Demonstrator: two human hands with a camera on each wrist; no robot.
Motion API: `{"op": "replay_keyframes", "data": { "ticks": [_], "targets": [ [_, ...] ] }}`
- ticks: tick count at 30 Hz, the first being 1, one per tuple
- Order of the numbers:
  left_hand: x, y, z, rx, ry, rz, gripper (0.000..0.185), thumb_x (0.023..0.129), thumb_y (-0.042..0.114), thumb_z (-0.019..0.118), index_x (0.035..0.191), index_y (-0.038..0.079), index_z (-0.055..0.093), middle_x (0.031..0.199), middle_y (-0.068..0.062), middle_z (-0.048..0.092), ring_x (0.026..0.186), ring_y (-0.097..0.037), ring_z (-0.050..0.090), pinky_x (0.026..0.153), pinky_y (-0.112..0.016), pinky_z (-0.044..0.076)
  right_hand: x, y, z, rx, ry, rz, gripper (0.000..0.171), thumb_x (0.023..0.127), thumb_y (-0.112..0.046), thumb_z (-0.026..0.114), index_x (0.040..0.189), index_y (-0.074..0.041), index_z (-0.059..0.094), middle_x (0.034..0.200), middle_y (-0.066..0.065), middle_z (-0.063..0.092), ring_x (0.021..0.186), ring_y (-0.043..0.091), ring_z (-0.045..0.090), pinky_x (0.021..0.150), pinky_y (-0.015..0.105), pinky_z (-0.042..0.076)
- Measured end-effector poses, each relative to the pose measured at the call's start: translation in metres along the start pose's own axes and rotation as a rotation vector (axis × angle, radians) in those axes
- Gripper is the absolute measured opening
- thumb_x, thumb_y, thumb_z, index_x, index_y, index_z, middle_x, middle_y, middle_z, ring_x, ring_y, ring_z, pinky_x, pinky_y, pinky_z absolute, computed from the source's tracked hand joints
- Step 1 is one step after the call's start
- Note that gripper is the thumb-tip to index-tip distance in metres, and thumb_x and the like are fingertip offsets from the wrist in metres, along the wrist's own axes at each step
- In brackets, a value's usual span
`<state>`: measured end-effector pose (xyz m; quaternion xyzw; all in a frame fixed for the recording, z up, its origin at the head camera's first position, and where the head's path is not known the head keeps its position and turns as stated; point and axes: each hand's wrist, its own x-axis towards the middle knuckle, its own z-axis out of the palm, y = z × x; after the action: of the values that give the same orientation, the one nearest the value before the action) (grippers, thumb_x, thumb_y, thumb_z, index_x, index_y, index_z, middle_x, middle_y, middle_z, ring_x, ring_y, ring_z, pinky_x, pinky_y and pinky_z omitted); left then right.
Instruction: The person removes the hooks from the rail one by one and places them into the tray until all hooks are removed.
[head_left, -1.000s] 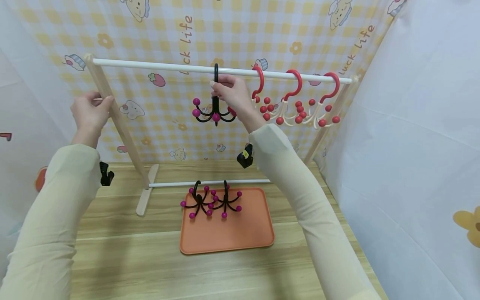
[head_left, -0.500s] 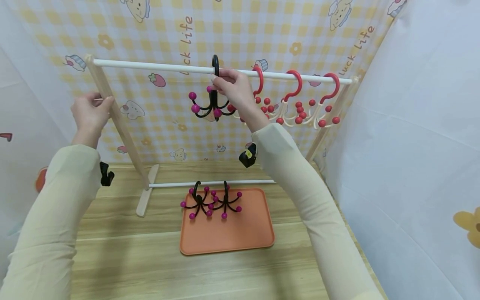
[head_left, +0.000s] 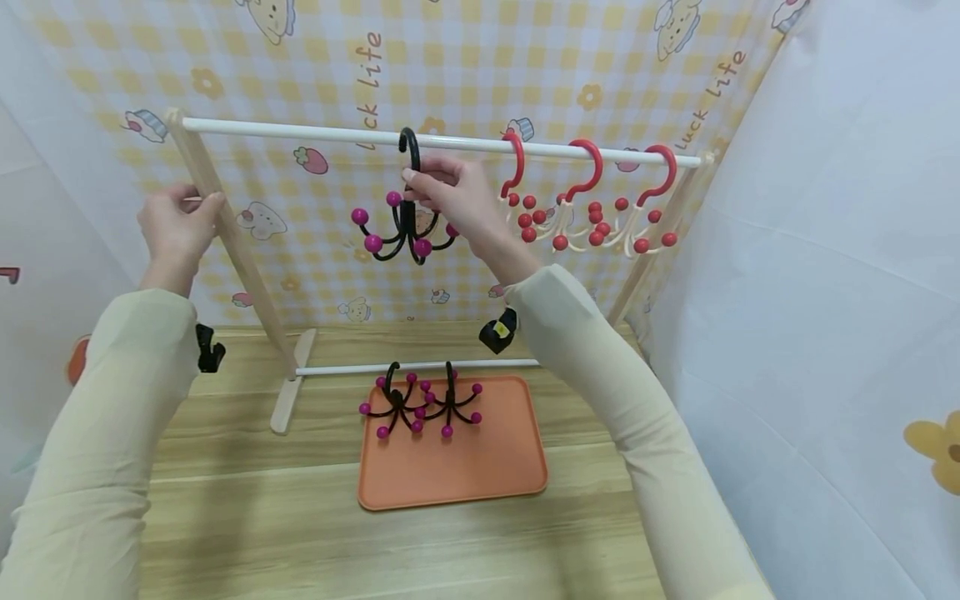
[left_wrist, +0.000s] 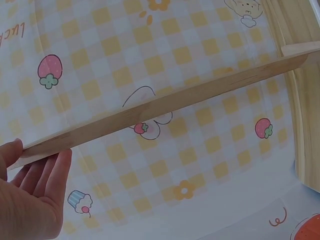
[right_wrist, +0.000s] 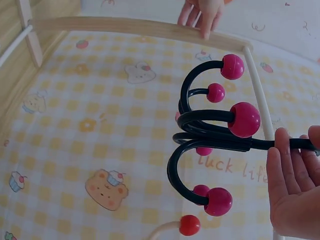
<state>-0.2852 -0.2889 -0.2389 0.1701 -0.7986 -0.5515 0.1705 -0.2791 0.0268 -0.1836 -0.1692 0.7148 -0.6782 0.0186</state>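
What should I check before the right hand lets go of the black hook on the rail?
1. Right hand holds the black hook by its stem: ok.
2. Hook's curved top is over the white rail: ok in the head view; whether it bears weight, cannot tell.
3. Left hand grips the wooden side post to steady the rack: ok.
4. Gap to the nearest red hook: ok, apart.
5. Hook hangs straight: not ok, arms tilted to the left.
6. Two more black hooks wait on the orange tray: ok.
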Motion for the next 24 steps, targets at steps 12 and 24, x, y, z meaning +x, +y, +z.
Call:
{"op": "replay_keyframes", "data": {
  "ticks": [12, 24],
  "targets": [
    [0.0, 0.0, -0.001, 0.0, -0.001, -0.003, 0.048, 0.087, 0.029, 0.054, 0.128, 0.007, 0.046, 0.126, -0.009, 0.047, 0.101, -0.006, 0.053, 0.082, -0.017, 0.044, -0.014, 0.032, -0.002, -0.019, -0.057, 0.036, 0.019, 0.085, -0.014, 0.06, 0.1, -0.002, 0.06, 0.097, 0.015, 0.062, 0.082, 0.019, 0.061, 0.072, 0.025, 0.052],
    [-0.001, 0.001, -0.001, 0.004, -0.011, -0.017, 0.049, 0.088, 0.03, 0.052, 0.13, 0.008, 0.043, 0.129, -0.009, 0.044, 0.11, -0.013, 0.048, 0.088, -0.022, 0.042, -0.031, 0.063, -0.012, -0.128, -0.102, 0.092, 0.021, 0.085, -0.019, 0.06, 0.099, -0.003, 0.06, 0.094, 0.012, 0.063, 0.079, 0.019, 0.061, 0.076, 0.034, 0.051]
  ]
}}
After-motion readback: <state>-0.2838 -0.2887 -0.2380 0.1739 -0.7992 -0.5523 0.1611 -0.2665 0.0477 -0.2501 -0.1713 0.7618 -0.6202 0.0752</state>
